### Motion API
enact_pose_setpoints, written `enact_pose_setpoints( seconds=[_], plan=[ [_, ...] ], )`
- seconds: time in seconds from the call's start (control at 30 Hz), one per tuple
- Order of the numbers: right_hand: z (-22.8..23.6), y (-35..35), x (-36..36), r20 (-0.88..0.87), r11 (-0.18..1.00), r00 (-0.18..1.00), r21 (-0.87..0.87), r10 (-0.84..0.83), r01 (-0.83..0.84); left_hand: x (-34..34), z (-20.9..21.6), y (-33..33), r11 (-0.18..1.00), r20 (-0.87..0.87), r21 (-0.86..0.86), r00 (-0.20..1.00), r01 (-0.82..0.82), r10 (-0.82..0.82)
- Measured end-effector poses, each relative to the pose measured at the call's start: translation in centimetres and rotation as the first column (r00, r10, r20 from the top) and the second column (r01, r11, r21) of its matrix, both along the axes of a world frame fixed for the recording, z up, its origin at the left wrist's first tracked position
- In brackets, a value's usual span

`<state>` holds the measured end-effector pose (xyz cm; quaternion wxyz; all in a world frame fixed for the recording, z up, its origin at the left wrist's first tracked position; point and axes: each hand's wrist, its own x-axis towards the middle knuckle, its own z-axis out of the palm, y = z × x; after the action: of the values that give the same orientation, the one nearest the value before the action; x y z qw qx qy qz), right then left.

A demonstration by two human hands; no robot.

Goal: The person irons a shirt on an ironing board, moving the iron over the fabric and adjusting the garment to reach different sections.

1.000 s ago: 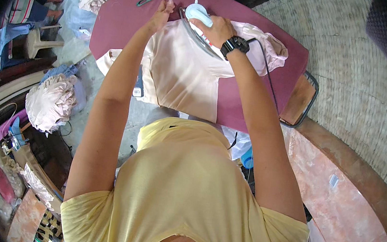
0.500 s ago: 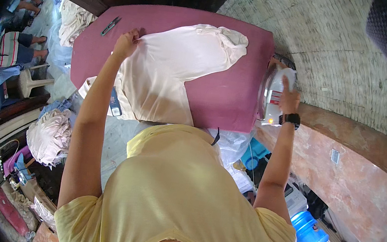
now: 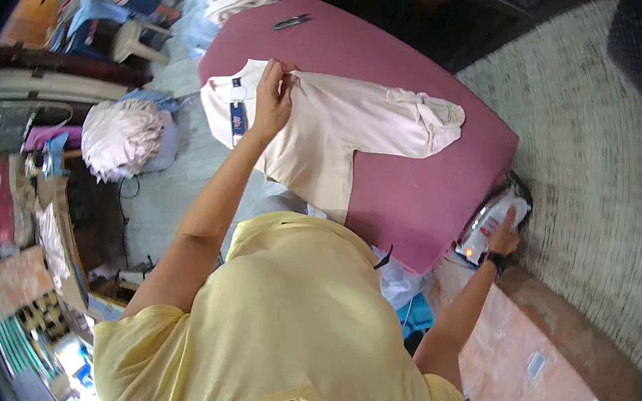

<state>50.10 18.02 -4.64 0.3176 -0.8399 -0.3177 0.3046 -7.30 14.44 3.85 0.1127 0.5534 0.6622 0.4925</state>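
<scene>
Head view here, and a fair bit is blocked: the left forearm [image 3: 231, 177] and left hand [image 3: 273, 100] cover a strip of the pale shirt [image 3: 319, 116], so I can't make out how the cloth runs underneath. The right hand [image 3: 505, 237] hides most of the handle of the white iron [image 3: 485, 225], and whatever sits beneath that iron is tough to read. People at upper left get smeared and cropped by the fisheye rim. Anyway, the shirt: it's lying on the maroon ironing board [image 3: 418, 192], creamy pinkish-white, one sleeve stretched toward the right and pretty smooth, with the cuff end [image 3: 443, 118] rumpled and puffed up. The body drapes down to the near edge, and the left part pokes out past the board. A dark blue tag [image 3: 237, 118] sits on it just beside the left forearm. Left hand's fingers are bunched, pinching the cloth at the sleeve's upper edge; right hand's wrapped around the iron, just off the board's right edge, orange light glowing. Small snips [image 3: 292, 21] lie near the far edge.
</scene>
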Motion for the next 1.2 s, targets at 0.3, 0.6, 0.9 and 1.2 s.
enact_pose_setpoints(
  seconds=[0.3,0.6,0.9,1.2],
  plan=[
    [2.3,0.9,-3.1,0.852,0.926,0.521,0.234,-0.050,-0.295,-7.3,11.4,-11.2,0.823,0.745,0.568,0.434,-0.016,-0.506],
    [13.2,1.9,-46.0,0.515,-0.129,0.222,0.560,0.828,-0.818,-23.7,21.2,-30.6,0.770,0.600,0.498,0.799,-0.400,0.027],
    [14.0,-13.3,-71.4,0.009,-0.556,-0.833,0.748,0.553,-0.361,-27.1,9.8,-52.4,0.759,0.640,-0.149,0.523,-0.634,0.563],
    [17.0,-17.8,-70.3,-0.647,-0.288,-0.756,0.709,0.096,-0.644,-32.2,14.3,-57.4,0.666,0.622,0.009,0.526,-0.746,0.580]
  ],
)
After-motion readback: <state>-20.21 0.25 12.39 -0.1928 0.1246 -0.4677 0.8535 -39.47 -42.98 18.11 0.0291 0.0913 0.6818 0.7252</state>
